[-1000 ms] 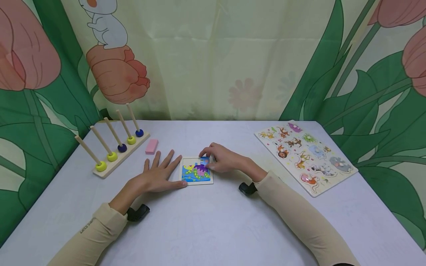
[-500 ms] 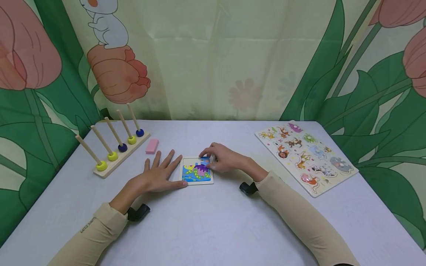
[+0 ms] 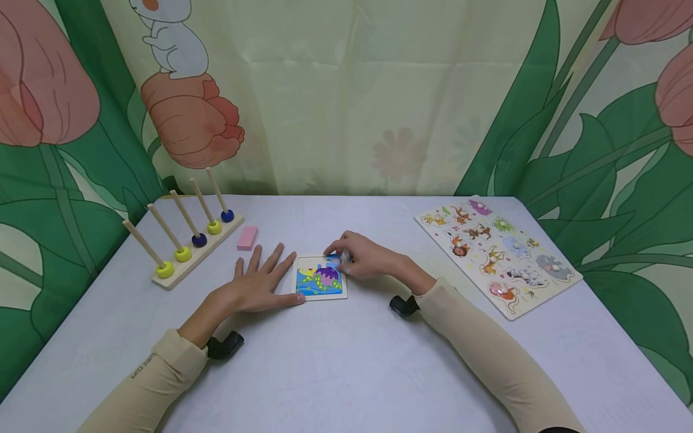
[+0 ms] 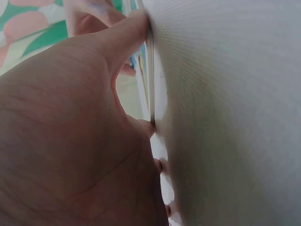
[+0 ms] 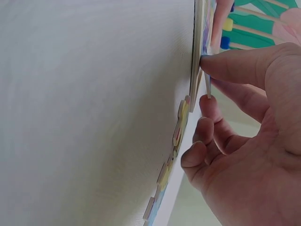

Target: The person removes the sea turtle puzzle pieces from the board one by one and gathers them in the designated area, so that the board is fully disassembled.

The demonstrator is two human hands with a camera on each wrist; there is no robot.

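Note:
A small jigsaw puzzle [image 3: 320,287] in a pale wooden frame lies mid-table, its picture blue with a purple and green figure. My left hand [image 3: 254,290] is spread with straight fingers beside it, the thumb resting on the frame's near left corner and the index fingertip at the far left one. At the far right corner of the puzzle, my right hand [image 3: 368,257] pinches a thin blue puzzle piece [image 5: 208,85] between thumb and fingers. In the right wrist view this piece slants out from the frame [image 5: 194,70]. The fingers partly hide that corner in the head view.
Back left stands a wooden peg rack [image 3: 203,252] with yellow and dark blue beads on its upright pegs. Beside it lies a pink block [image 3: 247,238]. A large animal peg puzzle board [image 3: 498,255] lies at the right. A printed curtain [image 3: 346,108] hangs behind the table.
My right thumb and fingers have shifted very slightly away from the body at the puzzle's corner, baring a little more of the picture. My left hand stays in place.

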